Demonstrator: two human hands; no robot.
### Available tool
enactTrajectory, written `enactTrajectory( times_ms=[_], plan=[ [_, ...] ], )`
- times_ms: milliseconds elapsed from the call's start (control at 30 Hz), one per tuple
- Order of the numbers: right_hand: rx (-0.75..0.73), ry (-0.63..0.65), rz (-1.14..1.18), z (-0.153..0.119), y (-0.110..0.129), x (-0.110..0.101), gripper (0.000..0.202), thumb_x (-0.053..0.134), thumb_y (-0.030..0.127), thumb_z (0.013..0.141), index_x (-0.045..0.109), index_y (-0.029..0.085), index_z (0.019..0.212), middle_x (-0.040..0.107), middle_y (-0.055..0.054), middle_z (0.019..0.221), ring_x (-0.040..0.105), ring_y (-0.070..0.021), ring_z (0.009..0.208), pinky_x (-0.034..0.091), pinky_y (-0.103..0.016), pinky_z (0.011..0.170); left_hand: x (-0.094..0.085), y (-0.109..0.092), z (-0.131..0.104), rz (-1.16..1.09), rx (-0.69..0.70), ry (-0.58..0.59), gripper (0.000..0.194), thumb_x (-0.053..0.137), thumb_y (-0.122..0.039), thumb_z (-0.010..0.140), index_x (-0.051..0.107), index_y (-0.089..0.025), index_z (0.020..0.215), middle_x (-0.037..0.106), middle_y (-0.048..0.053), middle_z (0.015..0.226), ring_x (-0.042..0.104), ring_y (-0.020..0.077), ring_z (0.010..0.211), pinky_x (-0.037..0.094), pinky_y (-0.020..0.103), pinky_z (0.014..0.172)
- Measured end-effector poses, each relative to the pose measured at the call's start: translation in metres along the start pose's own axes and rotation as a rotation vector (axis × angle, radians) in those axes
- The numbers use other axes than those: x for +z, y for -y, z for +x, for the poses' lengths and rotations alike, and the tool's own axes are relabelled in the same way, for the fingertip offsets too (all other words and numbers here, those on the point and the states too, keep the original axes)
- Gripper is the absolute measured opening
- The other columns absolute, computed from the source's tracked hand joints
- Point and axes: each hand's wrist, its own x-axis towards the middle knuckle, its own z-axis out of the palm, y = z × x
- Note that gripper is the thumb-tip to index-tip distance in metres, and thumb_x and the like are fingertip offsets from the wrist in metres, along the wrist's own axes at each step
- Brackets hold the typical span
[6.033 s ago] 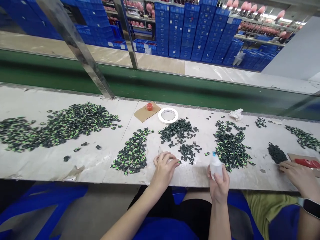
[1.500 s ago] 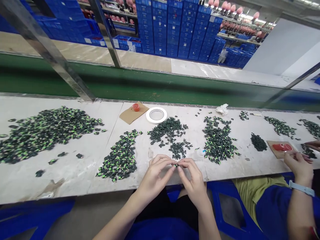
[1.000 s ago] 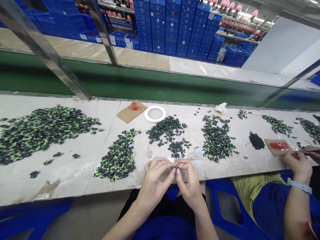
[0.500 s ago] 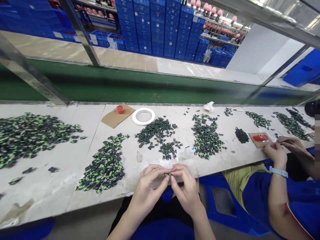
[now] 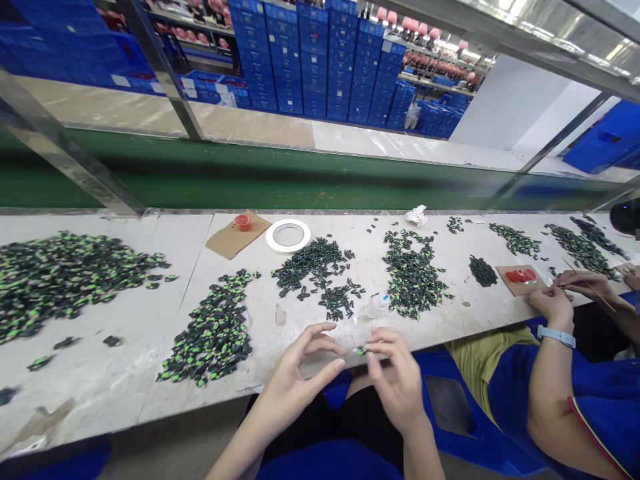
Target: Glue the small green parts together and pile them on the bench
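Between the thumb and fingers of my right hand (image 5: 395, 373) is a small dark green part with a bright green patch (image 5: 361, 350), over the table's front edge. My left hand (image 5: 305, 367) is apart from it, thumb and fingers spread with a gap and nothing between them. Beyond my hands lies a pile of small plain dark pieces (image 5: 313, 263). A heap of dark-and-green parts (image 5: 213, 333) is to the left of my left hand, and another such heap (image 5: 415, 277) is beyond my right hand. A small white bottle with a blue tip (image 5: 377, 305) lies near that heap.
A white tape roll (image 5: 271, 239) and a red tub on cardboard (image 5: 243, 222) sit farther back. At far left spreads a big heap of parts (image 5: 65, 273). To the right, a co-worker's hands (image 5: 553, 303) work beside red containers (image 5: 521, 275). Crumpled tissue (image 5: 416, 215) lies behind.
My hands, which were together on the small part, have come apart. The right hand has moved right with the part in its fingers; the left has let go and opened.
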Motion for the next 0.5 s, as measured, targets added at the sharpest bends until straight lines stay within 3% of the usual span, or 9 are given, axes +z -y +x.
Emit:
enactTrajectory(
  times_ms=[133,200,300,367,500],
  plan=[
    [0.118,-0.404,-0.205,0.013,-0.041,-0.016,0.012,0.053,0.026,0.089,0.063,0.02,0.089,0.064,-0.009,0.092,0.061,-0.0227,0.093,0.051,-0.038,0.077,-0.031,0.01,0.007,0.26,0.041,-0.194,0.025,0.063,-0.036,0.081,0.063,-0.024,0.103,0.073,0.007,0.095,0.067,0.0247,0.095,0.047,0.042,0.092],
    [0.201,-0.507,-0.291,0.023,-0.065,-0.021,0.02,0.053,0.035,0.089,0.064,0.018,0.087,0.064,-0.011,0.091,0.059,-0.025,0.094,0.05,-0.039,0.074,-0.054,0.017,0.012,0.43,0.029,-0.321,0.024,0.061,-0.041,0.081,0.066,-0.025,0.097,0.073,0.007,0.099,0.065,0.0271,0.098,0.043,0.046,0.094],
    [0.234,-0.516,-0.379,0.036,-0.095,-0.023,0.035,0.05,0.047,0.089,0.066,0.016,0.088,0.064,-0.015,0.095,0.055,-0.0288,0.1,0.049,-0.044,0.078,-0.086,0.023,0.022,0.676,-0.014,-0.496,0.022,0.059,-0.04,0.08,0.068,-0.026,0.095,0.073,0.008,0.102,0.059,0.032,0.104,0.035,0.053,0.095],
    [0.239,-0.485,-0.416,0.041,-0.106,-0.023,0.044,0.047,0.053,0.088,0.068,0.015,0.096,0.062,-0.017,0.101,0.051,-0.0322,0.106,0.046,-0.05,0.084,-0.102,0.023,0.032,0.8,-0.04,-0.546,0.02,0.055,-0.033,0.083,0.068,-0.025,0.096,0.072,0.01,0.101,0.057,0.0337,0.106,0.032,0.054,0.093],
    [0.199,-0.348,-0.395,0.035,-0.109,-0.02,0.057,0.037,0.057,0.091,0.061,0.015,0.12,0.057,-0.019,0.114,0.044,-0.0348,0.115,0.04,-0.056,0.091,-0.12,0.02,0.063,0.968,-0.058,-0.446,0.022,0.05,-0.022,0.084,0.07,-0.022,0.094,0.072,0.013,0.104,0.053,0.0354,0.106,0.032,0.051,0.088]
  ],
)
